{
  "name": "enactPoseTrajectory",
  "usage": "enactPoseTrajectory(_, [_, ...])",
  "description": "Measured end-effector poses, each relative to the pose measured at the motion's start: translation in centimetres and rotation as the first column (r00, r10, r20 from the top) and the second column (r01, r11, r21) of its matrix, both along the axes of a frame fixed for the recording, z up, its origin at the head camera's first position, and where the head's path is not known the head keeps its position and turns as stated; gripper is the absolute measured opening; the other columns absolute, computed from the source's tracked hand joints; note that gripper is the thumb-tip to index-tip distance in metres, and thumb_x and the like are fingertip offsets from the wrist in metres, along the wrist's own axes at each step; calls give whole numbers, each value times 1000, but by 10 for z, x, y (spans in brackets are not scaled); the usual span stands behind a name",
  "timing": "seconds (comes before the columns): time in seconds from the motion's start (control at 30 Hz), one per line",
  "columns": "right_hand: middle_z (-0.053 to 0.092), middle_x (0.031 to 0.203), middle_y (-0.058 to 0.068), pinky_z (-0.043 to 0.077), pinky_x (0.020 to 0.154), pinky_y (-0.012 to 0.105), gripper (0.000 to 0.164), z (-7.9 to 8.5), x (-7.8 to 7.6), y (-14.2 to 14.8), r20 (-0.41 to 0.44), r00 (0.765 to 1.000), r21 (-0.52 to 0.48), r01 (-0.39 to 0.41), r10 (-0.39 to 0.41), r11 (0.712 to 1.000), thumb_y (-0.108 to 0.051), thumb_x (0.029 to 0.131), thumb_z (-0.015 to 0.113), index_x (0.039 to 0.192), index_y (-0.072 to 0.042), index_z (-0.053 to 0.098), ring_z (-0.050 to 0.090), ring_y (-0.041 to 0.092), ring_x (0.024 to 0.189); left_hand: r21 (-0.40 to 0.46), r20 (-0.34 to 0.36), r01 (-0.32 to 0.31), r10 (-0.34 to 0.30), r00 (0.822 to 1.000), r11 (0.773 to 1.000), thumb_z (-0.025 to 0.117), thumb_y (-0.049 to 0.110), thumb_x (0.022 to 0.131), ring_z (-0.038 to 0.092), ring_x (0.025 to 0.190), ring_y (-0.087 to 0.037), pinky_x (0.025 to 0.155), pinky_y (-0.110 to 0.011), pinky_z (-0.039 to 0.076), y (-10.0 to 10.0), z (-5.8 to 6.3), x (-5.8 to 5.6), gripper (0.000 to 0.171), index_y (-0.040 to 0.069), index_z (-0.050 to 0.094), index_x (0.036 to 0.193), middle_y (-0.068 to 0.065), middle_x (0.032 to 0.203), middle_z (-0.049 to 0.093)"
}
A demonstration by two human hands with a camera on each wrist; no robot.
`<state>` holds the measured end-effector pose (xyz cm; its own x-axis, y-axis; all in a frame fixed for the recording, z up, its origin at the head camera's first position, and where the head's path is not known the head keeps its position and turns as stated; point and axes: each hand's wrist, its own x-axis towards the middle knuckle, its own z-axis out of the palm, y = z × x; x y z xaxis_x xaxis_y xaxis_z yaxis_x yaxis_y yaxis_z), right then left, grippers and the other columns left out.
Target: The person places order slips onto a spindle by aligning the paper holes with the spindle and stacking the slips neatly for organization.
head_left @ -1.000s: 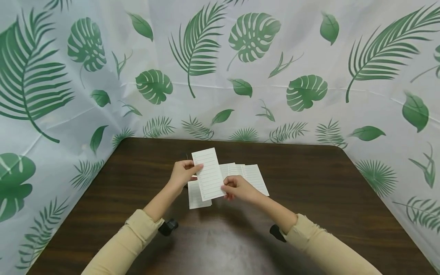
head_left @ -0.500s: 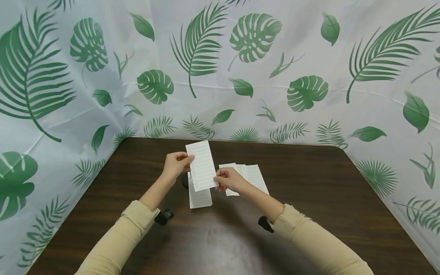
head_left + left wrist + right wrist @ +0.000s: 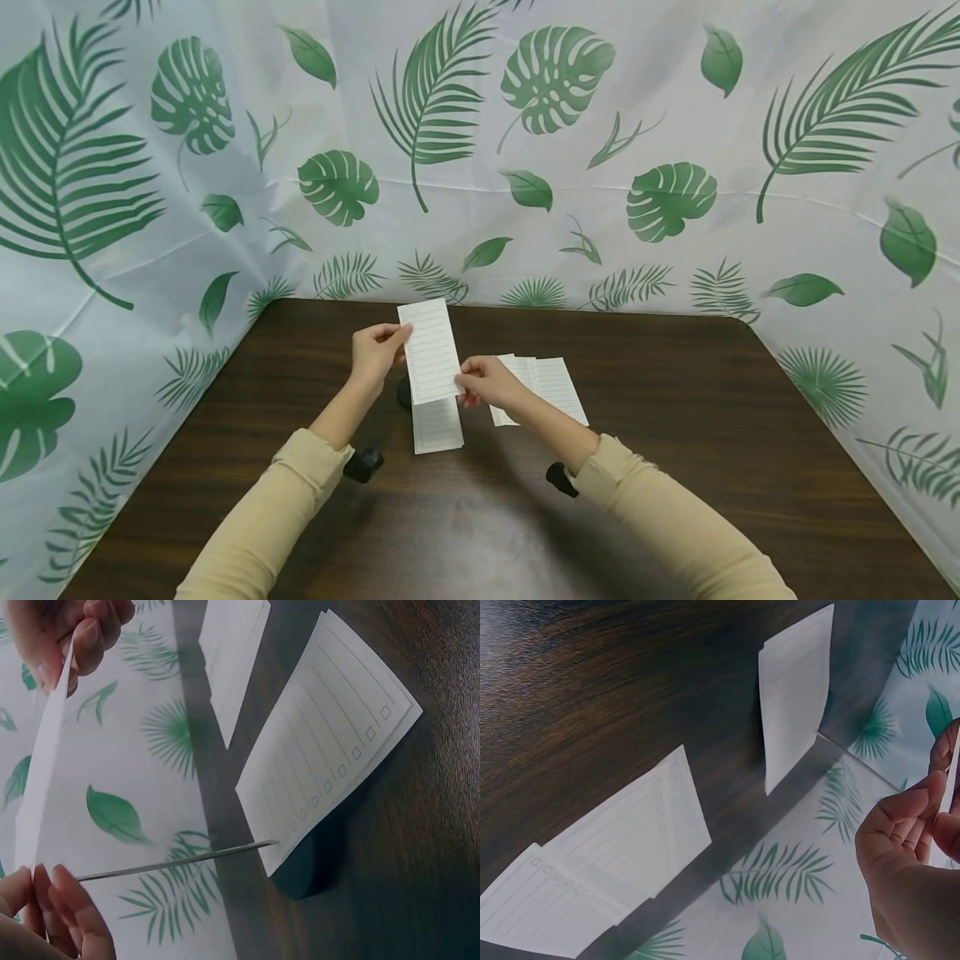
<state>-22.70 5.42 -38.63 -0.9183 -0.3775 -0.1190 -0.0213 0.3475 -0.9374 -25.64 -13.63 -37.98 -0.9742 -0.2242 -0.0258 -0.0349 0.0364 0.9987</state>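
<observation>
A white lined checklist sheet is held up between both hands. My left hand pinches its left edge, thumb on the printed face. My right hand pinches the lower right corner. Below it, a few similar sheets lie on the dark round base of a paper spike. The spike's thin metal rod sticks up through those sheets, and its upper end shows right at the left fingertips in the left wrist view. There the held sheet appears almost edge-on.
Several more checklist sheets lie overlapped in a loose fan on the dark wooden table, right of the spike. A white curtain with green leaf prints hangs behind the table. Black wrist devices sit below both hands.
Both hands have carried the sheet leftward and toward the far edge, from between the two paper groups to over the spiked sheets. The fanned sheets on the right have stayed put.
</observation>
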Motion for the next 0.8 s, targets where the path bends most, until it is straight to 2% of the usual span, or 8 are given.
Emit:
enactPoseTrajectory(0.1, [59,63,2,45,50,14,11,0,-1,-2,18,1000,-6,18,-18,1000,-4,94,51,92,6,55,54,7,53,24,-41,-57,58,997,998,69,11,85,53,47,-2,44,-14,47,3,-3,-2,26,-10,66,101,8,62,56])
enactPoseTrajectory(0.33, [57,62,0,46,52,15,12,-1,-1,-5,45,999,-21,29,-28,999,-5,95,51,94,6,55,54,6,54,58,-78,-133,137,987,989,71,7,82,51,46,-4,42,-13,46,5,-10,-6,23,-10,68,97,8,62,56])
enactPoseTrajectory(0.63, [58,62,0,47,51,15,12,-1,0,-5,54,998,-17,45,-44,999,-4,95,51,95,7,55,55,7,53,51,-49,-124,126,991,991,70,9,84,52,47,-2,42,-13,47,6,-14,-6,24,-10,67,99,6,65,55])
enactPoseTrajectory(0.8, [58,62,1,46,50,15,12,-3,-1,-4,48,998,-6,36,-35,999,-3,95,50,94,7,55,55,7,52,42,-55,-128,130,990,991,70,10,84,52,47,-2,41,-13,46,6,-14,-4,25,-10,67,98,7,64,55])
